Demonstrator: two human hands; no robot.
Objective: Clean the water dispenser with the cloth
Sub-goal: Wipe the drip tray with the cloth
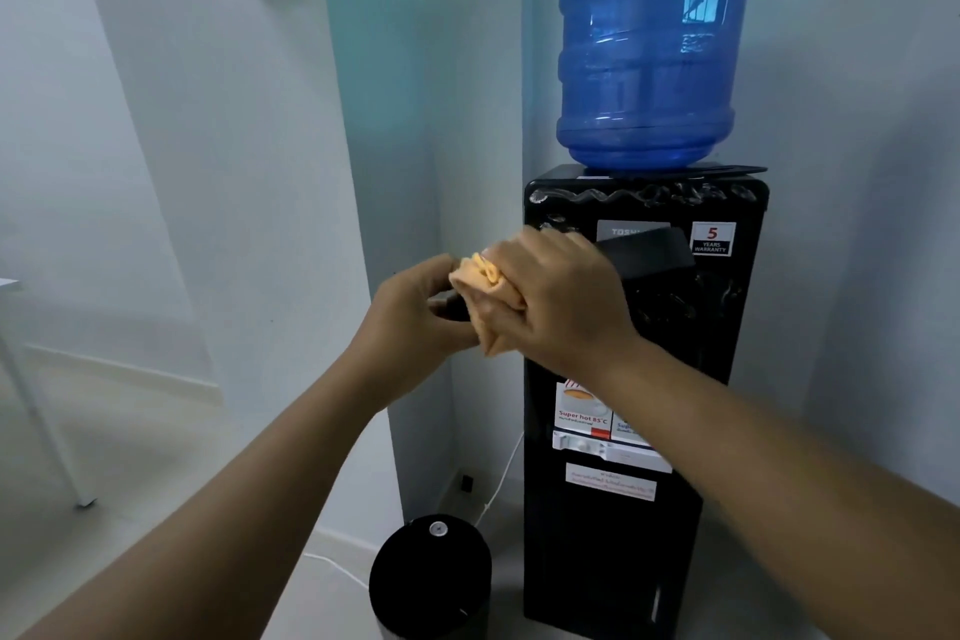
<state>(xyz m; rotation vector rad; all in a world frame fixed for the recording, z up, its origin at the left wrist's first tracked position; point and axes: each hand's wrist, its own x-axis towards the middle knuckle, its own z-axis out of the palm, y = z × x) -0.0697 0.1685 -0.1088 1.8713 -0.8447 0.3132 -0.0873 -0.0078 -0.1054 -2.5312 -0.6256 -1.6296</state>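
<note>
A tall black water dispenser [639, 535] stands in the corner with a blue water bottle [649, 47] upside down on its top. In front of its upper left edge both hands hold a bunched orange cloth [480, 276]. My left hand [415, 312] grips the cloth from the left. My right hand [556, 296] closes over it from the right and covers part of the dispenser's front panel. The lower part of the cloth hangs between the two palms.
A round black bin [431, 577] stands on the floor left of the dispenser. A white cable [498, 483] runs down the wall behind it. White walls and a pillar [374, 172] close in on the left. A white table leg [47, 431] shows at far left.
</note>
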